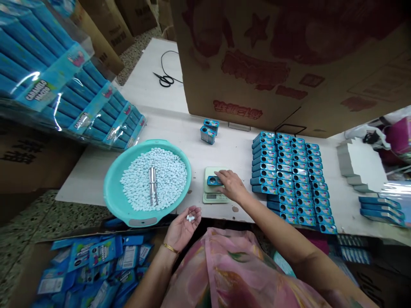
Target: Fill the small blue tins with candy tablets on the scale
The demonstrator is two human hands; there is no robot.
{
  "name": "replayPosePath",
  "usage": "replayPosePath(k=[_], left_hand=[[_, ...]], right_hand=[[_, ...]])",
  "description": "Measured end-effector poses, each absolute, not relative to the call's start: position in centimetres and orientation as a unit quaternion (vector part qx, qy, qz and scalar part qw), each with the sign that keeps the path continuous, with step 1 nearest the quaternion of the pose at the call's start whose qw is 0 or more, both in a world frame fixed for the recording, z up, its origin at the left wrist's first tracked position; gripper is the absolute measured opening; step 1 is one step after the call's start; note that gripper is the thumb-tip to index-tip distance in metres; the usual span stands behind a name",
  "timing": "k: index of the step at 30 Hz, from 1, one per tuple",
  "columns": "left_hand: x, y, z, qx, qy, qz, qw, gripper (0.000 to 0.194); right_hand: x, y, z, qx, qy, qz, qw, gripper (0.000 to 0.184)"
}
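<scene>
My left hand (183,226) is cupped palm up at the table's near edge, with a few small white candies (190,218) lying in it. My right hand (230,185) reaches over a small pale green scale (209,192). Its fingertips rest on a little blue tin (213,180) that sits on the scale. Left of the scale stands a teal basin (113,192) filled with pale blue candies (167,171), and a metal scoop (153,185) lies on them.
Rows of blue tins (290,175) cover the table right of the scale. Two more tins (208,130) stand behind it. A large cardboard box (282,60), scissors (165,79), wrapped blue packs (64,81), grey folded cartons (349,167) and a box of blue packets (96,265) surround the work spot.
</scene>
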State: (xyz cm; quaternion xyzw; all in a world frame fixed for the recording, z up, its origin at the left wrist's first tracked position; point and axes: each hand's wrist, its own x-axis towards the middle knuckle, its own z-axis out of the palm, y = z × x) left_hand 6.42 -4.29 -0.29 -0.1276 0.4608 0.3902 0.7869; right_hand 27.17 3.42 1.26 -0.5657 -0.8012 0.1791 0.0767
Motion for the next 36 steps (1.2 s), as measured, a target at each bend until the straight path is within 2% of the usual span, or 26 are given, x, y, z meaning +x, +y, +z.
replayPosePath(k=[3, 11, 14, 17, 21, 23, 26, 28, 30, 36], left_hand=[[5.5, -4.6, -0.7, -0.139, 0.483, 0.396, 0.768, 0.018], [4.3, -4.4, -0.5, -0.151, 0.511, 0.446, 0.719, 0.018], [4.3, -4.9, -1.0, -0.167, 0.522, 0.447, 0.707, 0.017], [4.1, -5.6, -1.9, -0.182, 0.530, 0.426, 0.710, 0.016], [3.8, -6.0, -3.0, -0.161, 0.528, 0.386, 0.739, 0.017], [3.9, -5.5, -3.3, -0.145, 0.533, 0.371, 0.747, 0.018], [4.5, -4.3, -3.4, -0.122, 0.536, 0.352, 0.757, 0.020], [5.1, -3.5, -3.0, -0.108, 0.531, 0.344, 0.767, 0.021], [5.7, -2.9, -2.4, -0.096, 0.522, 0.341, 0.776, 0.021], [6.3, -3.2, -1.2, -0.091, 0.516, 0.346, 0.778, 0.021]], right_hand=[[27.0, 4.7, 0.7, -0.568, -0.808, 0.156, 0.029, 0.034], [24.1, 18.6, -1.4, -0.618, -0.780, 0.080, 0.057, 0.029], [24.8, 20.4, -1.8, -0.629, -0.773, 0.052, 0.066, 0.027], [28.4, 17.2, -1.4, -0.619, -0.780, 0.007, 0.093, 0.026], [36.7, 6.6, 0.3, -0.650, -0.751, -0.024, 0.116, 0.023], [40.1, 0.8, 0.9, -0.688, -0.720, -0.027, 0.085, 0.021], [42.7, -5.1, 0.2, -0.692, -0.721, 0.002, -0.013, 0.022], [43.0, -6.6, -0.9, -0.692, -0.720, 0.004, -0.055, 0.025], [42.4, -6.5, -1.7, -0.698, -0.713, -0.011, -0.068, 0.019], [36.6, -3.6, 0.8, -0.626, -0.779, -0.023, -0.015, 0.011]])
